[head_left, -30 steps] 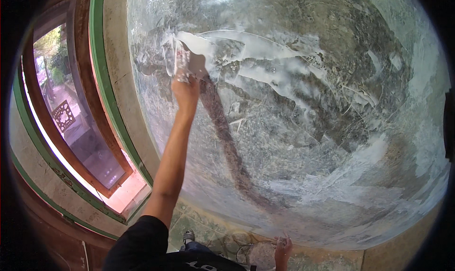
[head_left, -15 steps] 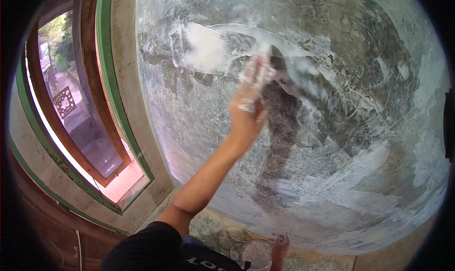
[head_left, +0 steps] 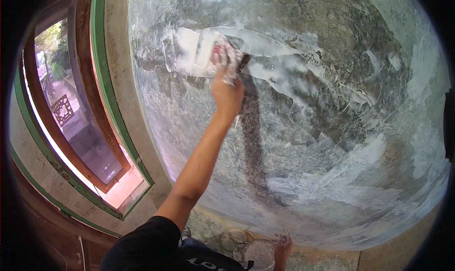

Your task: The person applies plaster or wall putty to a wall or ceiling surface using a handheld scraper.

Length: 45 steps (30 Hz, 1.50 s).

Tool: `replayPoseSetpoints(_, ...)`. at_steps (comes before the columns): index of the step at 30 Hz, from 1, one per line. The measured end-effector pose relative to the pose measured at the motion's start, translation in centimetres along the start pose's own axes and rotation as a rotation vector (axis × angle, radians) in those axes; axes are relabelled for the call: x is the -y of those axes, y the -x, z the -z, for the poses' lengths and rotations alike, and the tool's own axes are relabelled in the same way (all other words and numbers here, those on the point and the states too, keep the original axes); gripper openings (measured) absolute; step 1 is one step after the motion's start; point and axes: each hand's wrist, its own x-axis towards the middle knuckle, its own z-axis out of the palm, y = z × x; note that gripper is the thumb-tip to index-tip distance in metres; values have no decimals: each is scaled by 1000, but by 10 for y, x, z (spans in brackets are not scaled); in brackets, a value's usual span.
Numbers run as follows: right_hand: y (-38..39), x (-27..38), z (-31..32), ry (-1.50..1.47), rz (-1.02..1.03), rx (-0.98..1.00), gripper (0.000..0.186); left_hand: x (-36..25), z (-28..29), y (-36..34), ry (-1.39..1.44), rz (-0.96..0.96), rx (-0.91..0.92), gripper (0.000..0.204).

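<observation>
My left hand (head_left: pixel 226 71), raised against the wall (head_left: pixel 303 128), is smeared with white and closed around a putty spreader (head_left: pixel 216 53). Only a reddish part and a pale edge of that tool show, partly hidden by the fingers and blurred. Wet white putty (head_left: pixel 186 45) lies in a smooth patch just left of the hand, and thinner streaks run to the right. Low down, my right hand (head_left: pixel 283 246) is held beside a round bucket (head_left: pixel 260 253) with whitish stuff in it. Its fingers are whitened and apart, and nothing shows in them.
A window (head_left: pixel 78 95) with a brown frame and green trim stands at the left, its sash ajar. Patchy grey and white plaster covers the wall around my arm. The floor (head_left: pixel 327 261) meets the wall below, and part of a shoe (head_left: pixel 186 232) shows beneath me.
My left hand has swept left along the wall with the spreader, into the white putty patch. The view has shifted slightly. My right hand stays low beside the bucket.
</observation>
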Motion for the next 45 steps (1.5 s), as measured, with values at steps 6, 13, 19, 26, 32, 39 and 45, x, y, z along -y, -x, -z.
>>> replayPoseSetpoints(6,-1,3,3,275,141,18,37,-100,26,51,416,-91,280,67)
replayPoseSetpoints(13,9,24,1,149,36,-58,32,-70,99,-5,529,8,59,55)
replayPoseSetpoints(19,21,23,12,242,39,-53,33,28,86,-61,76,-112,-235,69)
replayPoseSetpoints(26,16,35,12,235,1,-87,33,6,9,-10,-51,-102,-101,72)
replayPoseSetpoints(32,3,-8,17,186,50,-61,37,-84,-8,33,165,-37,204,74)
replayPoseSetpoints(39,-2,2,3,183,65,-17,36,-91,52,7,490,-191,103,80)
replayPoseSetpoints(45,15,3,14,227,102,-72,36,16,95,-42,156,-240,-236,80)
